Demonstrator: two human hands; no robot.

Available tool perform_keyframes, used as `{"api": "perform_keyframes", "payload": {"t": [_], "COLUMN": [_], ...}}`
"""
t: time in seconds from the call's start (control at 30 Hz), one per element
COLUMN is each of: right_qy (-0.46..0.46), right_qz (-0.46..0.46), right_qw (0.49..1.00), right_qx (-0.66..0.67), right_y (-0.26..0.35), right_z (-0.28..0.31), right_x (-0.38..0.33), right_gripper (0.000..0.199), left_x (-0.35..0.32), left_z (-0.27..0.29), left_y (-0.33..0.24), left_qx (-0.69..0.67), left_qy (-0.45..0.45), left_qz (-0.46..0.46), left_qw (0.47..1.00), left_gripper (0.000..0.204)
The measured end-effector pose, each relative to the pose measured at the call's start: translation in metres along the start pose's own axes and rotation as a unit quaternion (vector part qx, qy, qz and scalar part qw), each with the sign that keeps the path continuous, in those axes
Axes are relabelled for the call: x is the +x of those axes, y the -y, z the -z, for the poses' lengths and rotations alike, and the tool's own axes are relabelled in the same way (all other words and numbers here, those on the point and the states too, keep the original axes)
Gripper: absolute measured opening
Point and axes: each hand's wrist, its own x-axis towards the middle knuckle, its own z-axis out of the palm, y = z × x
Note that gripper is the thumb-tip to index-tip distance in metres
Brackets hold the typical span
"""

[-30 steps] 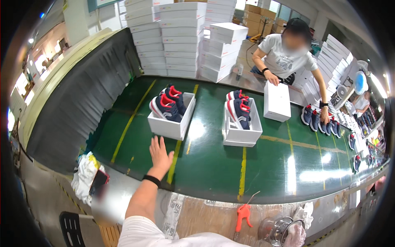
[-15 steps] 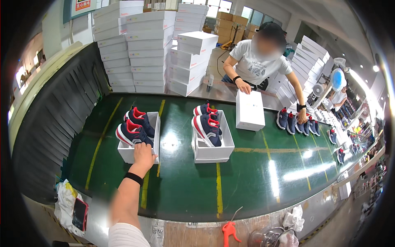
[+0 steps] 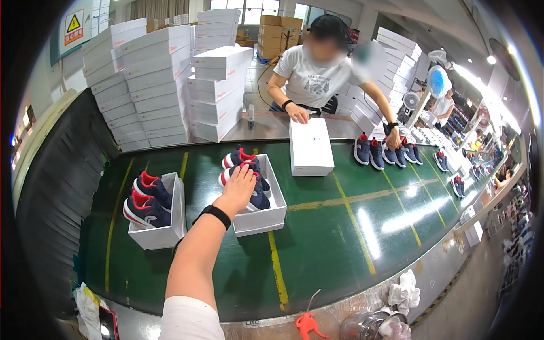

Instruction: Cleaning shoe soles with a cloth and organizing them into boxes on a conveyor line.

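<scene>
My left hand [image 3: 239, 184] lies over the navy sneakers [image 3: 259, 195] with red lining in an open white shoebox [image 3: 260, 226]. Its fingers are stretched out across the upper shoe, and a black band circles the wrist. Left of that arm, a second open white shoebox [image 3: 161, 237] holds another pair of navy sneakers [image 3: 148, 208], tilted and sticking out above the rim. Both boxes stand on a green conveyor belt [image 3: 317, 249] with yellow lines. My right hand is out of view.
Across the belt a co-worker [image 3: 317, 79] has one hand on a closed white shoebox [image 3: 311, 147], the other at a row of navy sneakers [image 3: 377, 153]. White shoebox stacks [image 3: 156, 85] stand far left. A red air gun [image 3: 307, 324] and crumpled white cloth [image 3: 404, 294] lie along the near edge.
My left hand has left the front of the left shoebox and moved right onto the sneakers in the other one. The whole view has shifted, so the boxes appear farther left.
</scene>
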Motion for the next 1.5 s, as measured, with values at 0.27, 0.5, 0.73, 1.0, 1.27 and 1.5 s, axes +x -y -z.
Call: {"api": "perform_keyframes", "payload": {"t": [0.27,0.5,0.73,1.0,1.27,1.5], "right_qy": [-0.004,-0.011,-0.017,-0.132,-0.147,-0.051], "right_qz": [-0.014,-0.025,-0.141,0.163,0.214,0.105], "right_qw": [1.0,0.999,0.958,0.974,0.958,0.871], "right_qx": [-0.005,0.034,0.25,0.081,0.126,0.478], "right_y": [0.002,0.001,-0.007,-0.017,-0.016,-0.012], "right_z": [0.004,0.004,0.008,0.022,0.017,0.036], "right_x": [0.01,0.009,0.008,0.003,0.012,0.006], "right_gripper": [0.045,0.042,0.027,0.045,0.048,0.038], "left_x": [0.031,0.029,-0.009,-0.155,-0.202,-0.173], "left_z": [0.004,0.023,0.095,0.091,0.153,0.193], "left_y": [-0.001,0.01,-0.003,-0.118,-0.199,-0.226], "left_qx": [0.055,0.041,-0.15,-0.839,-0.912,-0.932], "left_qy": [0.2,0.247,-0.025,0.014,0.055,0.05], "left_qz": [0.03,-0.029,0.145,0.47,0.386,0.322], "left_qw": [0.978,0.968,0.978,0.274,0.128,0.158], "left_gripper": [0.064,0.076,0.059,0.034,0.049,0.048]}}
